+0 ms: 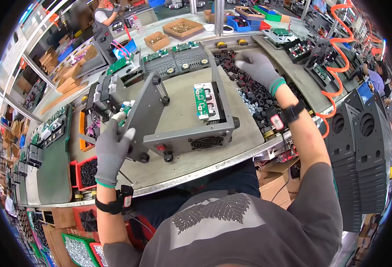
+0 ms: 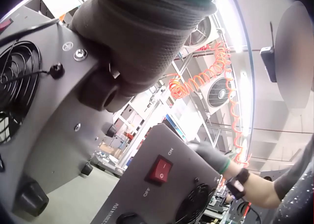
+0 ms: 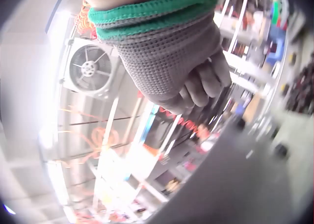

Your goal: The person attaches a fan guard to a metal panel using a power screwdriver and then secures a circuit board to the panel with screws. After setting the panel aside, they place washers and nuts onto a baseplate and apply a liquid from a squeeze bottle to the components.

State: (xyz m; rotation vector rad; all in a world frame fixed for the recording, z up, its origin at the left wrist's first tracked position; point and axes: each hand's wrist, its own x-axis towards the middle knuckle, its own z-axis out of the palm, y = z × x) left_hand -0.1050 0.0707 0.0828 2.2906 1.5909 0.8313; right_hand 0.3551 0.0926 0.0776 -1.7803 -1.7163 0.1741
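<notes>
Left hand: the gloved left hand (image 1: 109, 153) is gripping the edge of the tilted grey chassis (image 1: 143, 116), left of the middle of the frame; its thumb appears to be lying over the side that carries the rubber feet.
Right hand: the gloved right hand (image 1: 259, 70) is hovering at the upper right over the loose black parts (image 1: 274, 107); its fingers are bending loosely, and whether they are pinching a small part cannot be told.
Chassis with switch: the second grey chassis (image 1: 182, 141) is lying on the desk (image 1: 249, 138) in the middle of the frame, its red rocker switch (image 1: 160, 147) and fan grille (image 1: 207, 142) facing the lower edge.
Circuit board: the green-and-white circuit board (image 1: 200, 103) is sitting within that second chassis, right of centre.
Step in hand: the person seems to be picking small hardware for chassis assembly, with the left hand steadying the tilted chassis.
Next move: it is probably calling for a secure pinch on one small piece, then a clear path leftward over the circuit board, with the left hand keeping the tilted chassis from tipping.
</notes>
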